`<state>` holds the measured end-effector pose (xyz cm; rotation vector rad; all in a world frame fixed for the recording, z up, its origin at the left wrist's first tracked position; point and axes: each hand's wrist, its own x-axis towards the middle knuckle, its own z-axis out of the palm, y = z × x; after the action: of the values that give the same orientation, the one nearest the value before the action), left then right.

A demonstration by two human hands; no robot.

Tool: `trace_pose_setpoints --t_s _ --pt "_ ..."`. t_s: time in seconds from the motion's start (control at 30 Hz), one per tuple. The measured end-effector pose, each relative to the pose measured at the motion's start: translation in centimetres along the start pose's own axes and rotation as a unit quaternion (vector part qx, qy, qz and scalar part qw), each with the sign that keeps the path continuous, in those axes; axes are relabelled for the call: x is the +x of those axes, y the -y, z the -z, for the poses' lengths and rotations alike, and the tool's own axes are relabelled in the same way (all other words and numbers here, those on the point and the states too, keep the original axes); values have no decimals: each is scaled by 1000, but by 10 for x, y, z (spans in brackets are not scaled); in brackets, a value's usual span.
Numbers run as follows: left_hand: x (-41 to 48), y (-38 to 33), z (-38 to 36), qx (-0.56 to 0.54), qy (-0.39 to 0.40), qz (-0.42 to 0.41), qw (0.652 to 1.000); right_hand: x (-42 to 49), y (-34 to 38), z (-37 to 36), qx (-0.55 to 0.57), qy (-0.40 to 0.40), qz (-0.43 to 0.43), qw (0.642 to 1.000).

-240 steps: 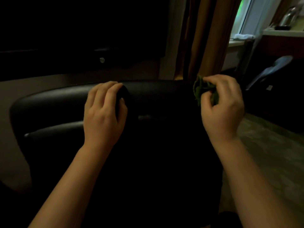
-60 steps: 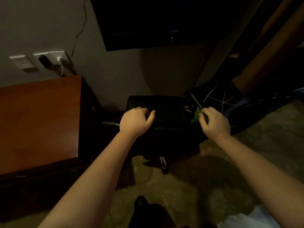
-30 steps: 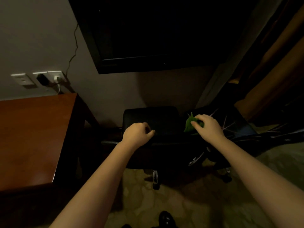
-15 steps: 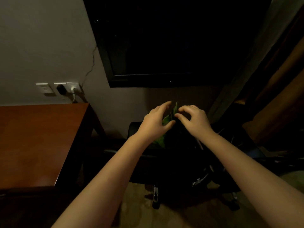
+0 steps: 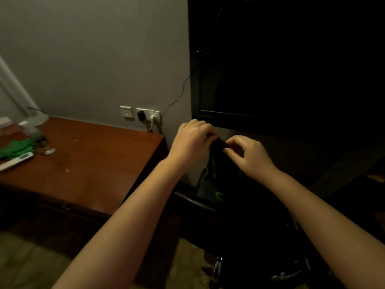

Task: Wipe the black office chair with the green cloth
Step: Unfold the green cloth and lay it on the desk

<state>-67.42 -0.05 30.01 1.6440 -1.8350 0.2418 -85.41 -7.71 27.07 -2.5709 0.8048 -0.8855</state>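
Both my hands are raised in front of the wall and hold the green cloth (image 5: pixel 216 170) between them. My left hand (image 5: pixel 193 140) grips its top edge from the left. My right hand (image 5: pixel 248 155) pinches the same edge from the right. The cloth hangs down from my fingers and looks very dark, with only small green patches showing low down. The black office chair (image 5: pixel 239 222) stands below my hands, mostly lost in shadow, with a glint of its wheeled base (image 5: pixel 216 268) near the floor. Neither hand touches the chair.
A brown wooden desk (image 5: pixel 89 163) fills the left, close beside the chair. On its far left lie a green item (image 5: pixel 16 147), a glass (image 5: pixel 41 134) and a white stick-shaped device (image 5: pixel 16 161). Wall sockets (image 5: pixel 145 115) sit behind. A dark screen (image 5: pixel 281 69) hangs above.
My view has swung left and up, bringing the desk's far end into sight. My hands came off the chair, met at the cloth and now hold it up between them.
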Motion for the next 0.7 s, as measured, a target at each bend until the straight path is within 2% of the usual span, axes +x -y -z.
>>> trace_pose_setpoints --t_s 0.2,0.43,0.6,0.7 --pt "-13 47 49 48 -60 45 996 17 4 -36 3 98 6 995" --pt "-41 126 101 81 -104 108 985 60 27 -82 1 96 -3 995" --pt "-69 196 144 111 -90 134 981 105 70 -139 20 107 15 994" --pt "-92 248 174 126 -72 148 978 136 105 -183 28 103 -6 994"
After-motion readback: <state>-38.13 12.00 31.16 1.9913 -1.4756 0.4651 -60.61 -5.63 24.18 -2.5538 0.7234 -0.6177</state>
